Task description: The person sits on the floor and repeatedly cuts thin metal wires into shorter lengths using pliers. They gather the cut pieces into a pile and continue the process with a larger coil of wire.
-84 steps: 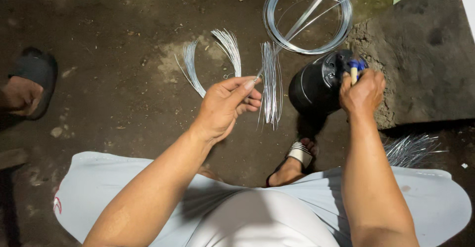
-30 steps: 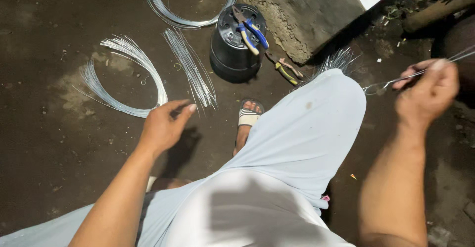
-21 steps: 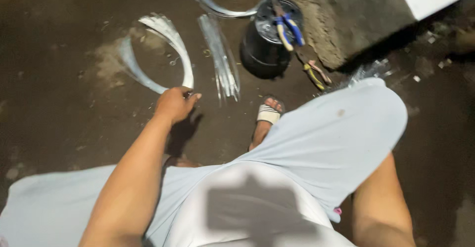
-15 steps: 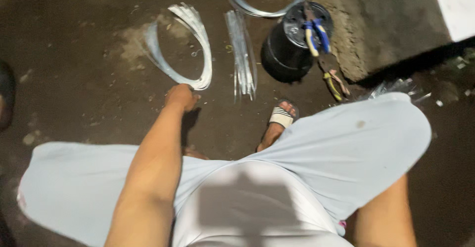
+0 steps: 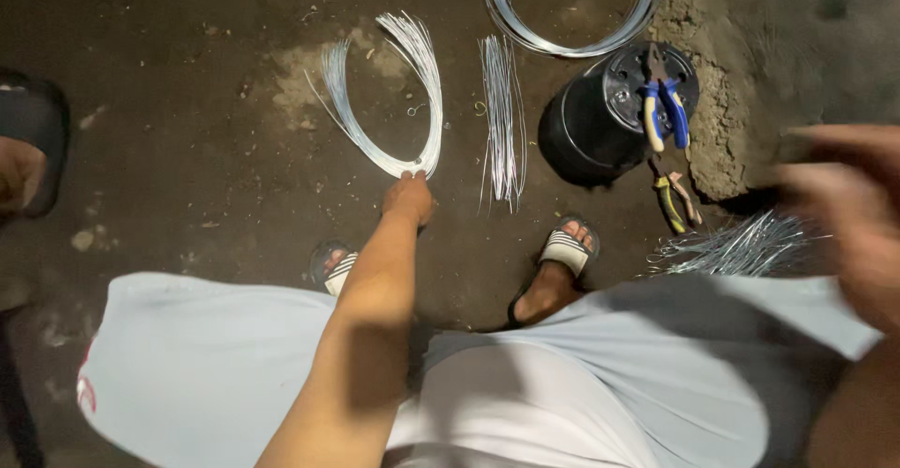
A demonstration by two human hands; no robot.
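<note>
My left hand (image 5: 410, 196) reaches down to the dirt floor, its fingers curled onto the bottom bend of a U-shaped bundle of thin silver wires (image 5: 375, 102). A straight bundle of cut wires (image 5: 502, 116) lies just right of it. My right hand (image 5: 848, 215) is raised at the right edge and heavily blurred, so what it holds cannot be made out. I am squatting in pale shorts, with my sandalled feet (image 5: 561, 252) below the wires.
An upturned black bucket (image 5: 591, 130) carries blue-handled pliers (image 5: 661, 102). Yellow-handled pliers (image 5: 673, 201) lie beside it by a concrete lump. A large wire coil (image 5: 562, 41) sits at the top, and loose wires (image 5: 741, 243) are piled at the right. Another person's sandalled foot (image 5: 23, 149) is at the left edge.
My left hand went from the straight wires to the bend of the curved bundle. My right hand left the bucket, swung out right with a wire, dropped out of view, and is back, blurred.
</note>
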